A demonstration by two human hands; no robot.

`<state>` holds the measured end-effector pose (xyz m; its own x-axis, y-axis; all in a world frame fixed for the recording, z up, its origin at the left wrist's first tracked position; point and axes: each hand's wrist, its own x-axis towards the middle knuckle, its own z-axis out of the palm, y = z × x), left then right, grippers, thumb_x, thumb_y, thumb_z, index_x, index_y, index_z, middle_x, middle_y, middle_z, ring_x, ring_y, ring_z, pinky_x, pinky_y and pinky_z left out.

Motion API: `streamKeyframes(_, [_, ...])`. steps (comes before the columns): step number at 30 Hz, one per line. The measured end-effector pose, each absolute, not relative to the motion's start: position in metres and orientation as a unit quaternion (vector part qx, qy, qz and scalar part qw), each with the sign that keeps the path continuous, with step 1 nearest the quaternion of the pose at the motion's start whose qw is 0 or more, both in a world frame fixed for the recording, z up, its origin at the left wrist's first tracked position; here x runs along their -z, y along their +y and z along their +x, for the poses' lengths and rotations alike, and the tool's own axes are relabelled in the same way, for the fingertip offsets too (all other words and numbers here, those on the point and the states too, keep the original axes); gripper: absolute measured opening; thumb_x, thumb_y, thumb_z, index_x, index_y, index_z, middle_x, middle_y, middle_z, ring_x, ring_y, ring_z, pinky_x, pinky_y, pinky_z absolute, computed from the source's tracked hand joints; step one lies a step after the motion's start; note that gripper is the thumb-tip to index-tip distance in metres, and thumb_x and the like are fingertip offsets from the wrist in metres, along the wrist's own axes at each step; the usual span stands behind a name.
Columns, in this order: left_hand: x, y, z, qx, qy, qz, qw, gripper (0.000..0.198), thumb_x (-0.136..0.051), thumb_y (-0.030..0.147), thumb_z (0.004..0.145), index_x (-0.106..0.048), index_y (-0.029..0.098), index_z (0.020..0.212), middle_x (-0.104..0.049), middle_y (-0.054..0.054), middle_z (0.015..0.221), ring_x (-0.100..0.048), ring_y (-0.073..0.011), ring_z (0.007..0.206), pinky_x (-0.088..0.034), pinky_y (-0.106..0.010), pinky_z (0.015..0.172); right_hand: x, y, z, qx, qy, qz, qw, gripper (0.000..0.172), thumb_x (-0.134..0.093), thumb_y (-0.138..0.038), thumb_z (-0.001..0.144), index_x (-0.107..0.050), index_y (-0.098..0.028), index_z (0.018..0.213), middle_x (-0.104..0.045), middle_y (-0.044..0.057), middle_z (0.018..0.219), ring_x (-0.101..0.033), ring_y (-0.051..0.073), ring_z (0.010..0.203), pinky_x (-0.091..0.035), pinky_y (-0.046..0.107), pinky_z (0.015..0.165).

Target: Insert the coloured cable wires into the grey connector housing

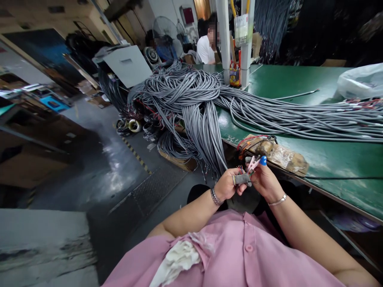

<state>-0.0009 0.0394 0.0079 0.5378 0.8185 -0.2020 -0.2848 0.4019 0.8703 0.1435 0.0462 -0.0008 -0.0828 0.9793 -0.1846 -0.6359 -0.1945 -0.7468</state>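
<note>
In front of my chest, my left hand [228,185] is closed around the end of a grey cable, with thin coloured wires [240,170] fanning out above the fingers. A grey wrapping [241,179] shows at its thumb. Close beside it, my right hand [267,182] wears a blue finger cover [263,160] on the thumb. Its fingers are pinched near the wire ends, and a small pale pink clip-like piece [253,164] stands up by the thumb. Exactly what the right fingertips grip is partly hidden.
A big heap of grey cables [182,87] lies over the green table [338,159] and hangs off its edge. A taped brown block [278,155] with red and black leads sits at the edge. Behind are a white post [223,40], a plastic bag [362,81] and a seated person [205,50].
</note>
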Motion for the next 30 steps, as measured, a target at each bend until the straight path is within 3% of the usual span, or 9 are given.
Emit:
streamKeyframes(11, [-0.006, 0.039, 0.000, -0.348, 0.326, 0.410, 0.777, 0.041, -0.078, 0.046, 0.061, -0.060, 0.012, 0.073, -0.057, 0.001, 0.048, -0.043, -0.0069, 0.031, -0.030, -0.019, 0.031, -0.006, 0.048, 0.139, -0.692, -0.180, -0.319, 0.623, 0.042, -0.078, -0.057, 0.067, -0.072, -0.017, 0.077, -0.067, 0.001, 0.065, -0.056, 0.012, 0.052, -0.047, 0.026, 0.050])
streamKeyframes(30, [0.004, 0.042, 0.000, -0.361, 0.332, 0.405, 0.772, 0.038, -0.078, 0.044, 0.065, -0.060, 0.011, 0.070, -0.061, -0.002, 0.053, -0.043, -0.0060, 0.031, -0.028, -0.019, 0.030, 0.000, 0.049, 0.138, -0.692, -0.178, -0.308, 0.628, 0.039, -0.077, -0.055, 0.070, -0.071, -0.018, 0.080, -0.069, 0.001, 0.071, -0.059, 0.013, 0.059, -0.049, 0.026, 0.056])
